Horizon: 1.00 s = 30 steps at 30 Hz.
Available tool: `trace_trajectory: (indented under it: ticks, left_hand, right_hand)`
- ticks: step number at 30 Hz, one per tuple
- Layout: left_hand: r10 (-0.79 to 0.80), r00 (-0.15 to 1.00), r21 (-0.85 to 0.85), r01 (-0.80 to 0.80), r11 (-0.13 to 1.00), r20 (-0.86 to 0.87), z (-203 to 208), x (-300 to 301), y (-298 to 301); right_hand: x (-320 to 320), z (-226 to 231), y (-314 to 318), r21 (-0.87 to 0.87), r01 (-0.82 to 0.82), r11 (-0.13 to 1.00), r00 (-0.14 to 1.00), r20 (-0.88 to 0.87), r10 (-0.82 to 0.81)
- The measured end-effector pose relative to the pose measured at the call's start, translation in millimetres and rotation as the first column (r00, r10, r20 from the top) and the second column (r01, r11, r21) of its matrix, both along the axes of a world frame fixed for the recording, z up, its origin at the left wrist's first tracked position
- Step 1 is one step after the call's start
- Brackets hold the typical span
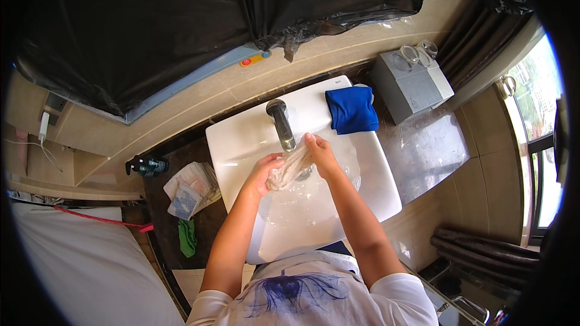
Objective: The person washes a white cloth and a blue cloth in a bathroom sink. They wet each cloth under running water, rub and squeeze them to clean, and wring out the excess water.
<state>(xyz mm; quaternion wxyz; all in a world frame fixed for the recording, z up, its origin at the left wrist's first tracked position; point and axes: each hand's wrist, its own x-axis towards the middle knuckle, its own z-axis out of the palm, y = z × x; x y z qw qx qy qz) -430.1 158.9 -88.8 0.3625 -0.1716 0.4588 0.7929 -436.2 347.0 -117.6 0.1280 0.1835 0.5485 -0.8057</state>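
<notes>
A wet, pale cloth (289, 170) is bunched up between my two hands, over the basin of a white sink (240, 145). My left hand (264, 173) grips its lower left end, and my right hand (320, 154) pinches the upper right end. Just above the cloth, the spout of a chrome faucet (281, 125) points down toward it. Water with some bubbles lies in the basin beneath. The exact kind of cloth cannot be made out. A folded blue cloth (352, 110) hangs over the sink's far right corner.
Left of the sink are dark pump bottles (148, 166), a pile of folded cloths (192, 187) and a green cloth (187, 238). A grey box (411, 81) with glass cups on top stands at the back right. Black plastic sheeting (139, 24) covers the wall above.
</notes>
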Motion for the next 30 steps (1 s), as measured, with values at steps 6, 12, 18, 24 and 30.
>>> trace_trajectory:
  ticks: [6,12,18,24,30]
  left_hand:
    - [0.095,0.994,0.006,-0.095,0.995,-0.062,9,-6,13]
    - [0.044,0.998,0.064,-0.041,0.997,-0.039,-1,-15,10]
    - [-0.173,0.985,0.157,0.174,0.972,-0.024,-5,-7,0]
    - [-0.17,0.984,0.043,0.172,0.984,-0.046,-20,-11,-9]
    - [-0.159,0.981,0.008,0.161,0.987,-0.107,-4,-12,3]
  right_hand:
    - [10,37,-10,-0.01,-0.227,0.974,0.97,-0.088,0.225]
    - [3,36,-10,0.246,-0.344,0.906,0.936,0.017,0.351]
    - [-4,5,-15,-0.161,0.186,0.969,0.982,0.058,-0.179]
    - [-4,17,-12,-0.413,0.315,0.855,0.934,-0.028,-0.357]
    - [0,43,-7,-0.469,0.368,0.803,0.903,-0.024,-0.428]
